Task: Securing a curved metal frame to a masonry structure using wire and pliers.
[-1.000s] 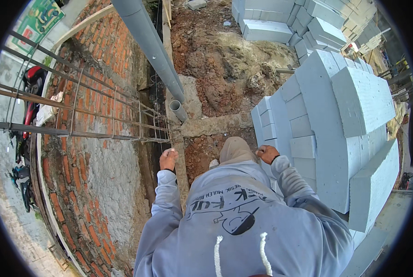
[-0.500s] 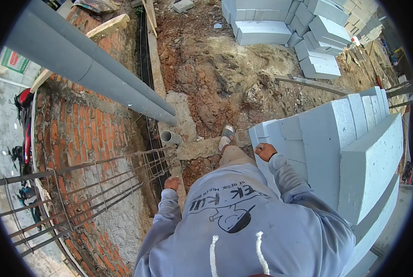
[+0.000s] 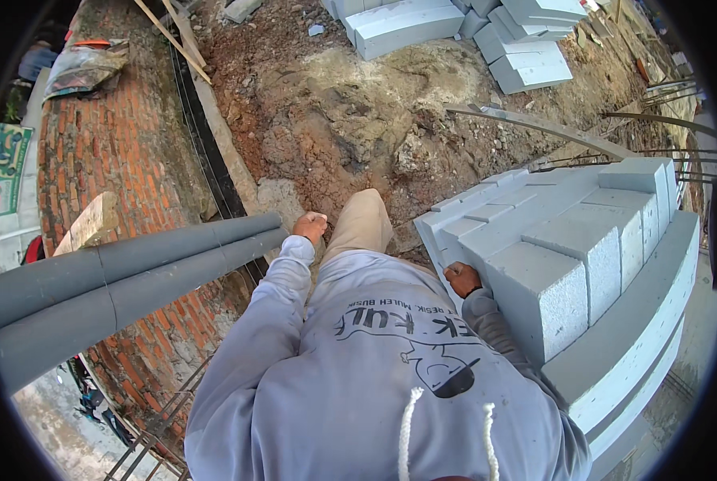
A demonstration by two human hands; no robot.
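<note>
- Head view: the left hand (image 3: 310, 227) has its fingers curled in, with nothing visible in its grip; it is just beside the ends of two grey pipes (image 3: 134, 260), and I cannot tell whether it touches them.
- The right hand (image 3: 462, 279) is also curled, fingertips hidden, close against the near side of a stack of aerated concrete blocks (image 3: 543, 289); contact or hold cannot be told.
- Half a second ago the pipes sloped down from the upper left; now they cross the left side at a shallow slant.
- The steel rebar cage (image 3: 154, 437), then spread across the left side, shows only at the lower left.
- The stack now shows more of its stepped top; the left hand appears higher in the view, and a bent leg in beige trousers (image 3: 362, 224) extends forward.
- A crumpled plastic sack (image 3: 86, 68) lies on the brick wall (image 3: 94, 152); its contents cannot be made out.
- Further blocks (image 3: 406, 30) are piled on the bare soil (image 3: 326, 104) ahead.
</note>
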